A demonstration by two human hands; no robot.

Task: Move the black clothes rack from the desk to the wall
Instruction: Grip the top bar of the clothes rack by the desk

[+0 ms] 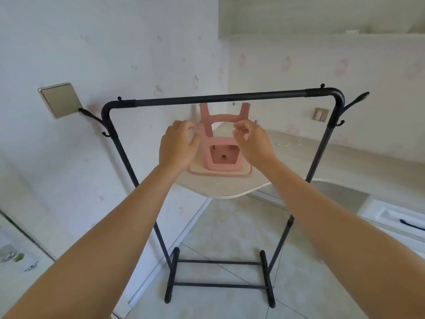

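Note:
The black clothes rack (220, 97) stands upright on the tiled floor in front of me, its top bar running across the middle of the view and its feet near the bottom. It stands just in front of the curved desk (225, 192). My left hand (178, 146) and my right hand (253, 143) are raised side by side below the top bar, fingers curled and apart, holding nothing. Neither hand touches the bar. The papered wall (115, 54) rises to the left and behind.
An upside-down pink stool (222, 155) rests on the desk behind the rack. A metal plate (60, 100) is fixed to the left wall by the rack's left hook. A white drawer unit (397, 224) stands at the right. A socket (320, 114) is on the far wall.

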